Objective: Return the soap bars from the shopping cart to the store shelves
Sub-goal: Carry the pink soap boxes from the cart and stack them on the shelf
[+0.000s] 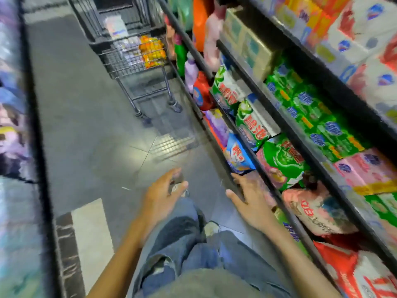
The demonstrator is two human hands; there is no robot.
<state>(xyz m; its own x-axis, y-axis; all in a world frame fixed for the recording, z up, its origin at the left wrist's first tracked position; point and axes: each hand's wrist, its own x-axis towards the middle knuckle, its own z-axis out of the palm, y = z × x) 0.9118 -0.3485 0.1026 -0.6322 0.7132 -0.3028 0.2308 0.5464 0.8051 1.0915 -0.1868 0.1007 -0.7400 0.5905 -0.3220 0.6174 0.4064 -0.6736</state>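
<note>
Orange soap bars (pixel 151 51) in cart (pixel 117 65); left grip (pixel 162 195), right grip (pixel 252 200) distant.

Single wide-angle view from the person's head, facing forward and down, frame tilted, grey tiled aisle floor (pixel 90 117) running away, stocked dark metal shelves (pixel 268 87) close on the right, grey wire shopping cart (pixel 133 59) farther ahead, bare left hand (pixel 163 198) and right hand (pixel 251 201) nearest, low in frame.

The person wears faded blue jeans (pixel 182 233), lower centre of the frame, with a frayed rip (pixel 160 266) in one leg. A grey-green shirt hem (pixel 204 282) shows at the bottom edge. A pale shoe (pixel 211 229) peeks between the legs, and both forearms (pixel 120 250) are bare.
</note>
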